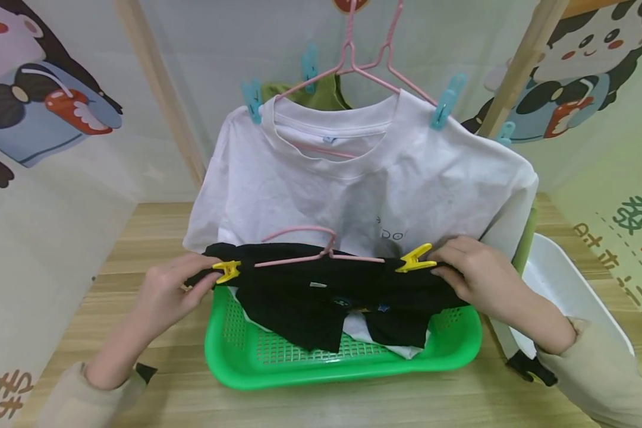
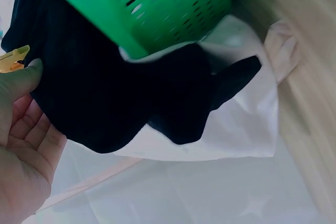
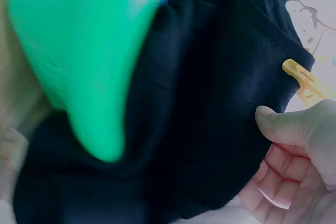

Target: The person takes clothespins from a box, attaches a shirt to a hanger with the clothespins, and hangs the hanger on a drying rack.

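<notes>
A black T-shirt [image 1: 299,309] hangs on a pink hanger [image 1: 294,260], its lower part spread over a green basket [image 1: 321,371]. One yellow clip [image 1: 227,271] grips its left shoulder, another yellow clip [image 1: 416,259] its right shoulder. Just outside the left clip, my left hand [image 1: 173,282] pinches the shoulder cloth; in the left wrist view its thumb [image 2: 32,74] lies on the black fabric. My right hand [image 1: 478,270] pinches the opposite shoulder beside the other clip. The right wrist view shows that thumb [image 3: 278,121] on the front of the cloth, fingers behind.
Behind hangs a white T-shirt [image 1: 299,190] on a pink hanger with blue clips [image 1: 446,102], and a green garment [image 1: 321,95] behind it. A white tray [image 1: 562,285] stands right of the basket. Wooden posts [image 1: 163,89] rise at the back.
</notes>
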`<state>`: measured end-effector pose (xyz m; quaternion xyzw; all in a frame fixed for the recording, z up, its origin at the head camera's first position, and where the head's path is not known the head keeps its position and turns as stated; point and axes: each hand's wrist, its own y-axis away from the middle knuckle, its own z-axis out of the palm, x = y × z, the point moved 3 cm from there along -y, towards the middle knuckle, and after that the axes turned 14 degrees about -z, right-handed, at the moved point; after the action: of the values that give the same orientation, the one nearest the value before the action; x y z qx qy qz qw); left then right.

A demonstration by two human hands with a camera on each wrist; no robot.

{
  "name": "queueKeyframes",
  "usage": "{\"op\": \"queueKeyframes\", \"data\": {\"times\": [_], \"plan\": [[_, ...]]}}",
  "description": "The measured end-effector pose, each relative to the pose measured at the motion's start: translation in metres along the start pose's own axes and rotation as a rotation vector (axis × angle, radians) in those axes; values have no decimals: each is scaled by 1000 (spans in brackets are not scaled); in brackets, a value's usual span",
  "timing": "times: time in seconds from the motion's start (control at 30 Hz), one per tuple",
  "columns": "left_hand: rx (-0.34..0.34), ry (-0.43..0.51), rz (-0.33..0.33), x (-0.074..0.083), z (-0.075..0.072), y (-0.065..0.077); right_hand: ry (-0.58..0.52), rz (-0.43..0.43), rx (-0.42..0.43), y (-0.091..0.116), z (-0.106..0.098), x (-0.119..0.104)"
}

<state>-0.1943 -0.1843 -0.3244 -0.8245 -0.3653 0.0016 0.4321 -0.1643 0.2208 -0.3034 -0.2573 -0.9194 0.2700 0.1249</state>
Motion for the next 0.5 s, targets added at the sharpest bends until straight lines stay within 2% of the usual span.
{"op": "queueKeyframes", "data": {"times": [0.2, 0.3, 0.5], "plan": [[75, 12, -10, 1, -10, -13, 94, -82, 149, -12, -23, -1], [83, 3, -16, 1, -14, -22, 124, -93, 201, -18, -32, -1], [102, 0, 10, 3, -22, -42, 137, -81, 235, -27, -50, 0]]}}
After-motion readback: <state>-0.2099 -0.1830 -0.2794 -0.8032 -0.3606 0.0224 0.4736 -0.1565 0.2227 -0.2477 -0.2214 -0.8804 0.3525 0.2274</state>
